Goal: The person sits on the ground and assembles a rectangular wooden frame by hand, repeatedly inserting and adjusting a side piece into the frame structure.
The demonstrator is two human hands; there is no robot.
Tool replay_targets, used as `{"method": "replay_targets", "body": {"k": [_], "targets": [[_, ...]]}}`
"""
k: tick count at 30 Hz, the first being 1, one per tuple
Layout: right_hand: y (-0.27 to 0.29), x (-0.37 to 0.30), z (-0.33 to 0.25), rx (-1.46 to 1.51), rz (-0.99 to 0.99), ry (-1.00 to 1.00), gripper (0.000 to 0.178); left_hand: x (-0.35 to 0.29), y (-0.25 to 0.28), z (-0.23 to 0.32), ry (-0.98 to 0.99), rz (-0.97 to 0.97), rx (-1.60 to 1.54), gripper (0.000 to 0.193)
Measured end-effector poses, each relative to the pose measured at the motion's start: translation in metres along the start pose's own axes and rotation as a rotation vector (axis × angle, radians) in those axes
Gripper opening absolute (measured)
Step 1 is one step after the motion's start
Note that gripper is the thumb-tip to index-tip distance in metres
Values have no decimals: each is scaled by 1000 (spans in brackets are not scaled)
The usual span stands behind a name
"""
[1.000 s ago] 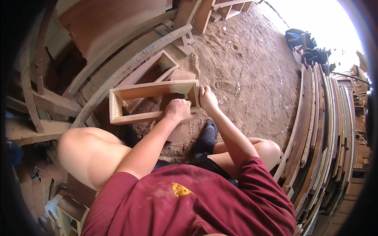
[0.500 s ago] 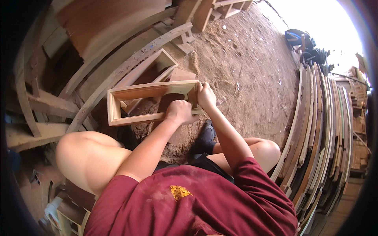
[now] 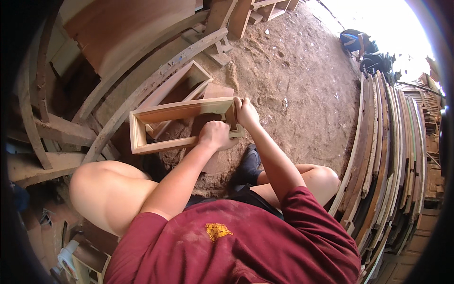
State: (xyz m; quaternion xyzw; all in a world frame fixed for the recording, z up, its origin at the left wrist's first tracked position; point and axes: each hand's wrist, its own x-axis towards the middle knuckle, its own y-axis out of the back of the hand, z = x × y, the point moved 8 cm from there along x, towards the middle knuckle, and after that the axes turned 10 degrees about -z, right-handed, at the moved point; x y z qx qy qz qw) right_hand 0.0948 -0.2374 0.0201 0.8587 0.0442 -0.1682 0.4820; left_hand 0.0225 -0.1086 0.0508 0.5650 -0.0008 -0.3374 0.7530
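A pale rectangular wooden frame (image 3: 165, 144), open through the middle, is held in front of my knees above the ground. My left hand (image 3: 216, 134) is closed at the frame's near rail, close to its right end, knuckles up. What lies under those curled fingers is partly hidden. At the far right corner, my right hand (image 3: 247, 112) grips the frame with its fingers bent over the end piece. Behind and below the held frame, a second wooden frame (image 3: 191, 78) rests at an angle. A flat brown board (image 3: 218, 91) lies beside it.
A curved, worn wooden beam (image 3: 156, 75) runs along the left, with more timber structures behind. Long planks (image 3: 378, 156) are stacked on the right. Dusty brown ground (image 3: 302, 94) stretches ahead. A dark motorbike (image 3: 373, 57) stands far right, and a shelf-like wooden piece (image 3: 265, 12) at the back.
The view has shifted slightly. The left end of the frame sits a little lower in the picture, while both hands keep nearly the same hold.
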Motion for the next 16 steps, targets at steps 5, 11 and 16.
{"method": "replay_targets", "body": {"k": [5,11,16], "targets": [[8,30,-12,-27,24,14,57,-4,6,2,16,22,-39,54],[-6,1,2,-7,-15,57,54,-1,0,-3,14,16,-10,59],[1,9,-1,30,0,2,54,-3,4,2,54,-66,27,58]]}}
